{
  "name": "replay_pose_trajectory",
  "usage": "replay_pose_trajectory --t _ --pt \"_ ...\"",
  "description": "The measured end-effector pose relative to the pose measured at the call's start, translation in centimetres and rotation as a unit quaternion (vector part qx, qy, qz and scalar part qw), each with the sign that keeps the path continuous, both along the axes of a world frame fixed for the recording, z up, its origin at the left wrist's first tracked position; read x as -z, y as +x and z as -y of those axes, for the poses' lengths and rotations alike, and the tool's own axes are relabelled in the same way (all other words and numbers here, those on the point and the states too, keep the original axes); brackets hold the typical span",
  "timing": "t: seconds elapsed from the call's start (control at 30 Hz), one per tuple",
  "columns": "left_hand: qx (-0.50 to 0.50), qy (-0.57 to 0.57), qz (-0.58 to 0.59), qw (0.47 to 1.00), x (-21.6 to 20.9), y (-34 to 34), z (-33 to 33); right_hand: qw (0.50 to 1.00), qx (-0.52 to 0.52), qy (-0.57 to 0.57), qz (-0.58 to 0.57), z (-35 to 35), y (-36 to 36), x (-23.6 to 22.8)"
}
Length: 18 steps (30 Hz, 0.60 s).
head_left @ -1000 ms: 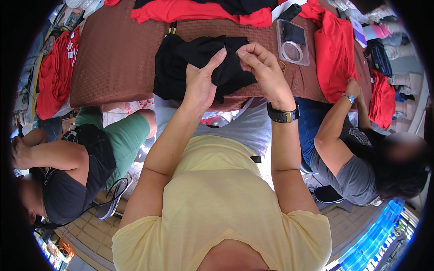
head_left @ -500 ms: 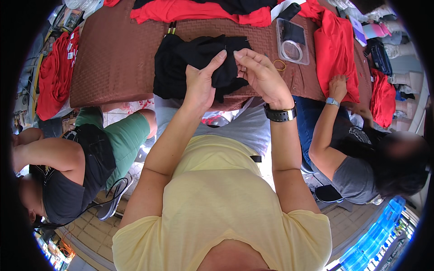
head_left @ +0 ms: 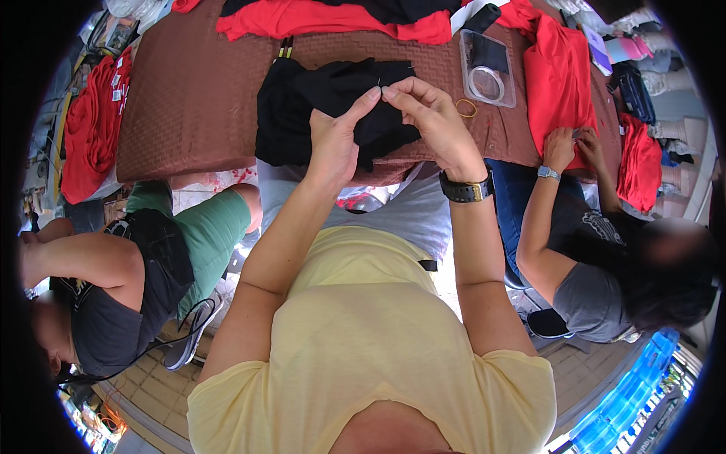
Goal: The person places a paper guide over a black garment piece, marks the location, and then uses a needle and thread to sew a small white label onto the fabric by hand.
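A bunched black cloth (head_left: 302,113) lies near the table's front edge. My left hand (head_left: 334,144) is closed at it, thumb stretched up over the cloth and the other fingers mostly hidden. A thin, pale needle (head_left: 379,81) stands up at the left thumb's tip. My right hand (head_left: 439,129), with a black watch (head_left: 466,188) on its wrist, pinches thumb and forefinger together right beside the left thumb tip. What the right fingertips hold is too small to make out.
The table has a brown textured cover (head_left: 189,91). Right of the cloth are a yellow ring (head_left: 466,108) and a clear plastic box (head_left: 508,79) holding a white roll. Red cloth (head_left: 556,83) lies further right, under a co-worker's hands (head_left: 563,147). Another person (head_left: 128,280) sits at left.
My right hand has moved left, bringing its pinched fingertips up to the left thumb tip. The co-worker's second hand has come up onto the red cloth.
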<state>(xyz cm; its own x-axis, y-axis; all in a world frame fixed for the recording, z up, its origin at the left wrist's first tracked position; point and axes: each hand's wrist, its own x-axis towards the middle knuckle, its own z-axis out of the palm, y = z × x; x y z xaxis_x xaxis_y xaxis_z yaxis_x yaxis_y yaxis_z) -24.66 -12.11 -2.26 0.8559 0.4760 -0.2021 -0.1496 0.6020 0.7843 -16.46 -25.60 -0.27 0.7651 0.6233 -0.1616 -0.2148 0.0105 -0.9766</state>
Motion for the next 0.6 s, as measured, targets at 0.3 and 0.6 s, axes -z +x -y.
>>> replay_pose_trajectory --t 0.3,0.6 --pt "-0.001 0.003 -0.003 1.000 -0.1 0.1 0.2 0.995 0.059 0.001 0.084 0.9 0.7 -0.1" --pt "0.003 0.066 0.000 0.998 -0.1 0.3 0.5 0.910 0.071 -0.049 0.405 -0.5 2.0 -1.4"
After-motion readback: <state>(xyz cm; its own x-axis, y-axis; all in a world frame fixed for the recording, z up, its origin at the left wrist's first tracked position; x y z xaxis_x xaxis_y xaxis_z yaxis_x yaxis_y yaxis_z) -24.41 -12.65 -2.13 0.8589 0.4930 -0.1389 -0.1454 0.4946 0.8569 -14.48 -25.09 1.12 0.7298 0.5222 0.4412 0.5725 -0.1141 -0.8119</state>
